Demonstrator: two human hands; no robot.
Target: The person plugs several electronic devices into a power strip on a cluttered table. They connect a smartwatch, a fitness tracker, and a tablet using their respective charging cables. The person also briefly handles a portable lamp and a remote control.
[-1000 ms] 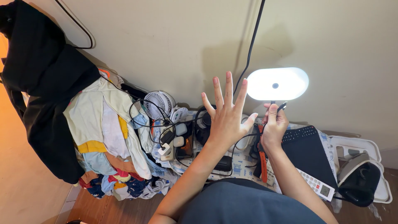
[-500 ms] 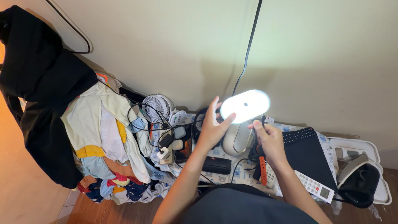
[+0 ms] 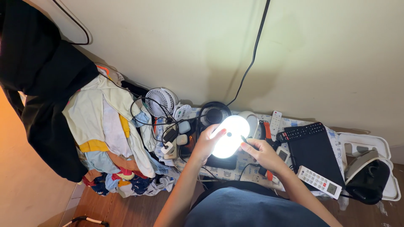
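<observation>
My left hand (image 3: 205, 143): my fingers are curled round the left edge of the glowing lamp (image 3: 227, 136), holding it.
My right hand (image 3: 259, 151): my fingers are pinched shut on a thin black cable (image 3: 244, 140), right at the lamp's right edge.
Lamp: white, oval, lit up bright. It sits low between my two hands, over the patterned cloth (image 3: 248, 162).
Behind the lamp: black headphones (image 3: 213, 113) and a round white base (image 3: 251, 120), near the wall.
Right of my hands: a black keyboard (image 3: 309, 145), a white remote (image 3: 318, 182) lying on it, and another small white remote (image 3: 275, 120) by the wall.
Left of my hands: a small white fan (image 3: 159, 101), plugs and tangled wires (image 3: 170, 138), then a big pile of clothes (image 3: 107, 138).
</observation>
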